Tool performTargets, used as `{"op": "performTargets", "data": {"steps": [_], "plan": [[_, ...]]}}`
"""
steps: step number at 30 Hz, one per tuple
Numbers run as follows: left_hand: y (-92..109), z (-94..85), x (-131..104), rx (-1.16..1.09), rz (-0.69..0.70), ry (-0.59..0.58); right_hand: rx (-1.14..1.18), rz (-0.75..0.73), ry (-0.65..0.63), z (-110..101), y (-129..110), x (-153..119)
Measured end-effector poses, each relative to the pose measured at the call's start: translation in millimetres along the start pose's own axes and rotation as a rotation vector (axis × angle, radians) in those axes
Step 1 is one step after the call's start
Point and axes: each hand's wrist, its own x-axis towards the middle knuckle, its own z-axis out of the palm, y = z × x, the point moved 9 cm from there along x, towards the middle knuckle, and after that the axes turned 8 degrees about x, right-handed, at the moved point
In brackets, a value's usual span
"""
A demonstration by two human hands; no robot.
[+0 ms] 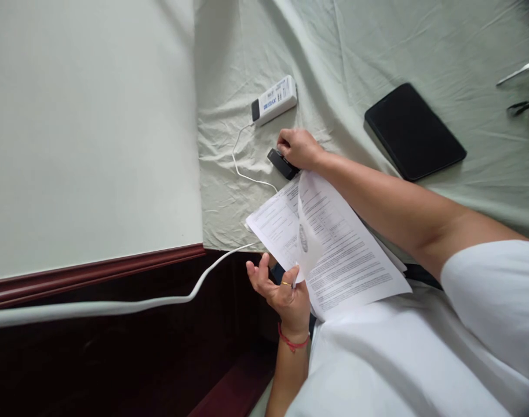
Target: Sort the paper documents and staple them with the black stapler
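A stack of printed paper sheets (pixel 346 255) lies slanted by my lap, its top sheet curling up along the left side. My left hand (pixel 284 292), with a ring and a red cord bracelet, holds the lower edge of the curled paper at its fingertips while other fingers spread outward. At the far corner of the sheets, my right hand (pixel 301 149) grips a small black stapler (pixel 283 164). The stapler touches or sits very close to the paper; my right fingers partly hide it.
A white power bank (pixel 275 101) with a white cable (pixel 236 156) lies on the pale green cloth (pixel 334 98). A black tablet (pixel 414 133) rests to the right. A dark red wooden edge (pixel 94 272) runs along the left, with a thick white cable (pixel 116 308) below it.
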Motion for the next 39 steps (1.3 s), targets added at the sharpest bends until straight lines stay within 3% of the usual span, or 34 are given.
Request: {"op": "performTargets", "data": {"steps": [6, 10, 15, 21, 33, 39], "plan": [[28.8, -2.0, -3.2, 0.039, 0.16, -0.052, -0.014, 0.003, 0.008, -0.6, -0.6, 0.1], [30.8, 7.2, -3.0, -0.094, 0.171, -0.175, -0.024, -0.001, 0.008, -0.3, -0.2, 0.9], [32.3, 8.9, -0.8, -0.214, 0.166, -0.224, -0.033, 0.005, -0.008, -0.4, -1.5, -0.4], [41.7, 7.5, -0.2, -0.185, 0.266, -0.228, -0.021, 0.01, -0.011, -1.5, -2.9, -1.5], [56.7, 3.0, 9.2, -0.153, 0.33, -0.198, 0.005, 0.009, -0.006, -1.2, -2.0, 0.6], [58.0, 1.6, 9.3, -0.168, 0.343, -0.186, 0.184, 0.045, 0.012, -4.7, -1.1, 0.2]]}}
